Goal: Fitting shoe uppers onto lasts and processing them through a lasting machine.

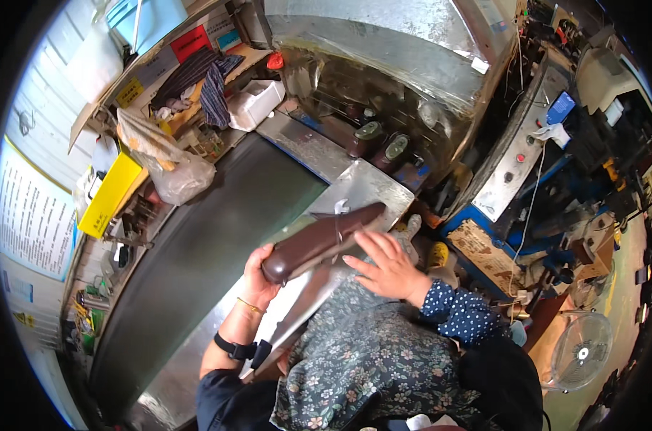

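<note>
A dark brown leather shoe [313,243] lies slantwise in front of me, its rounded toe at the lower left and its other end pointing to the upper right. My left hand [258,276] grips it round the toe, thumb on the near-left side. Beside the shoe's right side is my right hand [385,267], fingers spread, the tips at or close to the leather; whether they touch I cannot tell. Under and beyond the shoe is a bare metal plate [383,188], with a small silvery tool [341,207] showing past the shoe.
A dark conveyor belt [218,223] runs along my left. Two dark shoes [381,141] stand beneath the film-covered machine hood [383,43]. At left are a yellow box [110,194] and plastic bag [182,176]; at right, a control panel [509,169] and a fan [583,353].
</note>
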Demonstrator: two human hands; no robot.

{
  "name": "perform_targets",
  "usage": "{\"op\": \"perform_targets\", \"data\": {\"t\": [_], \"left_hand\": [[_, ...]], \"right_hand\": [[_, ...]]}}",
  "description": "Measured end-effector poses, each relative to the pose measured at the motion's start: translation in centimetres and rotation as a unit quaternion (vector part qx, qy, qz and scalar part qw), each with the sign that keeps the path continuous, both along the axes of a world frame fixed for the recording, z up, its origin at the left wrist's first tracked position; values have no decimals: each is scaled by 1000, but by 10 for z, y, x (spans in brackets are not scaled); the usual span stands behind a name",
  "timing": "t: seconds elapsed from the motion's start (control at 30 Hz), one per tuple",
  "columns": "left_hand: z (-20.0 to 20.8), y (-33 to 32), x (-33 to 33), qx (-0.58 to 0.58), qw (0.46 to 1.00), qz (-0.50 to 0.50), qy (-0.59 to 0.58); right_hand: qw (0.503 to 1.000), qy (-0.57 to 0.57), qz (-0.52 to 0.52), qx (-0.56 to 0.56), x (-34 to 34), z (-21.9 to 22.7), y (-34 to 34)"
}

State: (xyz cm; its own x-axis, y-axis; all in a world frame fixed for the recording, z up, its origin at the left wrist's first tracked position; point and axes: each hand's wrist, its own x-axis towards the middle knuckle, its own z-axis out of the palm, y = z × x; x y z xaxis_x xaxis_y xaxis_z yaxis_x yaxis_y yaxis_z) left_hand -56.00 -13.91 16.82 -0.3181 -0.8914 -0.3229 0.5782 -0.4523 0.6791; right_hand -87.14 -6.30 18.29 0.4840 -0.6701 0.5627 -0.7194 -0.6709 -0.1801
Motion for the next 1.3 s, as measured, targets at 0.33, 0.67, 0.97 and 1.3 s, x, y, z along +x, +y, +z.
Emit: {"op": "perform_targets", "data": {"t": [0.33,0.67,0.97,1.3], "left_hand": [[-49,-341,-114,-286,883,46,-369],[-136,-427,-187,-322,619,-86,-711],[-108,-140,-45,-388,736,-116,-543],[-68,126,-3,-247,850,-118,-450]], "right_hand": [[992,-88,-14,94,19,-82,-6],[985,-84,-21,147,3,-95,-13],[981,-138,-16,135,9,-100,-5],[993,-90,-31,66,34,-85,10]]}}
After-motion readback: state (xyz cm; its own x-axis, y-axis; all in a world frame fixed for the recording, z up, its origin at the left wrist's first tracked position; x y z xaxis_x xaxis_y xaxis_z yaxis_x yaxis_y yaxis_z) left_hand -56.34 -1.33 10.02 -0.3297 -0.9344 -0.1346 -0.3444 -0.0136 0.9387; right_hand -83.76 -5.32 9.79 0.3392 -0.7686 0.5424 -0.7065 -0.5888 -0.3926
